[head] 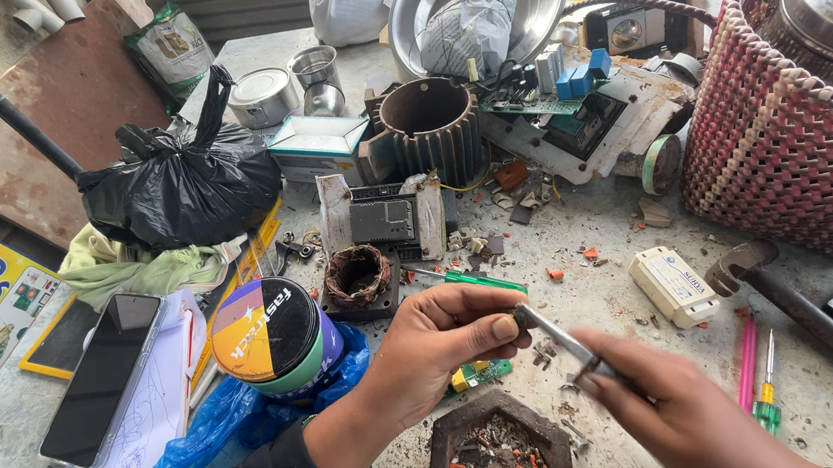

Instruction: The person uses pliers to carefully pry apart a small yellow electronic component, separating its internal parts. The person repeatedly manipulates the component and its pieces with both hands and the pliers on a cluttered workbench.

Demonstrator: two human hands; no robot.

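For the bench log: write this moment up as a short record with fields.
setting: cluttered grey workbench
left hand: pinches a small dark part between thumb and fingers
right hand: holds metal tweezers, tips at that part
below hands: dark hexagonal tray with scraps
near left: round tin, phone, black plastic bag
behind: ribbed motor housing, circuit board, green-handled screwdriver
right: woven basket

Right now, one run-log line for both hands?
left hand: pinches small dark part | right hand: holds thin metal tweezers, tips at part | below: dark hexagonal scrap tray
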